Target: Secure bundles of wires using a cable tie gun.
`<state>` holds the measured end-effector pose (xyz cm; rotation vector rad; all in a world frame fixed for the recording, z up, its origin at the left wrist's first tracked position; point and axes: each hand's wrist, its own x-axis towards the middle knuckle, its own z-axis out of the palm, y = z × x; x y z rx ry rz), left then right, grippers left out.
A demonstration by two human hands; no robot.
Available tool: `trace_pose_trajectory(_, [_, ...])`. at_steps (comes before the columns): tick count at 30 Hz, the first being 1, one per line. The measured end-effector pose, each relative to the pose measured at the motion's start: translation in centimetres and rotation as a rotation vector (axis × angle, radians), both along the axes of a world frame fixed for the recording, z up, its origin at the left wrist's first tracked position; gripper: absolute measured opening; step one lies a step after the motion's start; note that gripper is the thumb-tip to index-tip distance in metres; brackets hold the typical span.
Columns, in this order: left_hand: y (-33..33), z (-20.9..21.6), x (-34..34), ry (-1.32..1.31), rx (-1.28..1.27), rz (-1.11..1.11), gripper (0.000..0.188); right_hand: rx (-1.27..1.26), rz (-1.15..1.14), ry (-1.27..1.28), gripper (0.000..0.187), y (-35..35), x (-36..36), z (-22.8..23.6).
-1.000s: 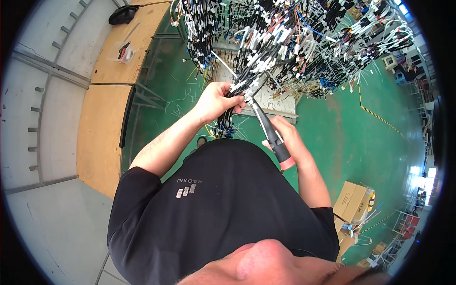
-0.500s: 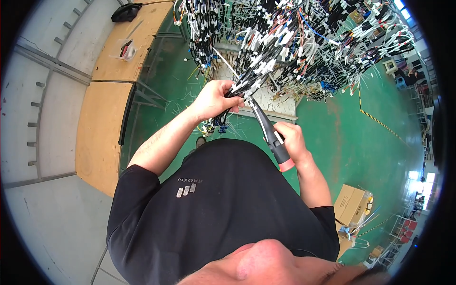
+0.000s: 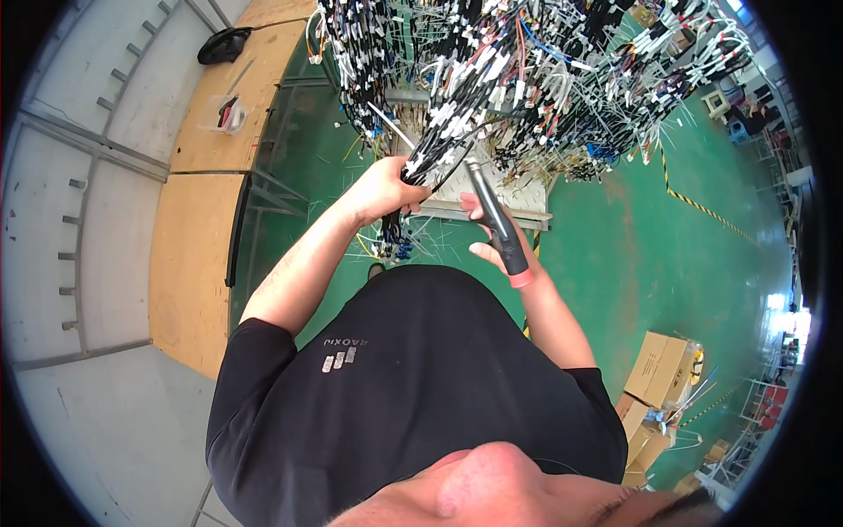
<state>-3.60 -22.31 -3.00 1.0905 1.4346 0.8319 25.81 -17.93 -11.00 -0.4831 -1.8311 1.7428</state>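
Note:
My left hand is closed round a bundle of black cables with white tags and connectors. The loose lower ends of that bundle hang below the fist. Just right of it, my right hand holds a cable tie gun, a dark tool with a metal nose and a red rear end. The fingers are loosened round the tool, with fingertips and thumb showing on its left side. Its nose points up toward the cables and sits a little apart from the bundle. Part of the right palm is hidden behind the tool.
A dense mass of hanging wire harnesses fills the top. Wooden tables stand at the left, one bearing a clear plastic box. Cardboard boxes sit at the lower right on the green floor. Yellow-black tape hangs at the right.
The cable tie gun's nose has come away from the bundle. My right hand has shifted left and loosened its fingers on it. My left hand still grips the cables, slightly lower and further left.

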Motion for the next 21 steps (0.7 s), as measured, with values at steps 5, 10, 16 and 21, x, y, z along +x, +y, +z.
trace_pose_trajectory(5, [1.5, -1.0, -1.2, -0.214, -0.174, -0.207, 0.024, -0.185, 0.040, 0.167, 0.052, -0.2, -1.1, -0.5])
trace_pose_trajectory(10, [2.1, -1.8, -1.2, -0.263, -0.045, -0.215, 0.014, 0.367, -0.289, -0.266, 0.042, -0.2, -0.2, 1.4])
trace_pose_trajectory(16, [1.4, -1.1, 0.5, -0.316, -0.018, -0.059, 0.025, 1.160, -0.523, -0.558, 0.045, -0.3, 1.0, 2.9])
trace_pose_trajectory(21, [1.0, 0.1, 1.6, 0.030, 0.097, -0.083, 0.038, 1.027, -0.490, -0.341, 0.047, 0.1, 1.0, 3.0])
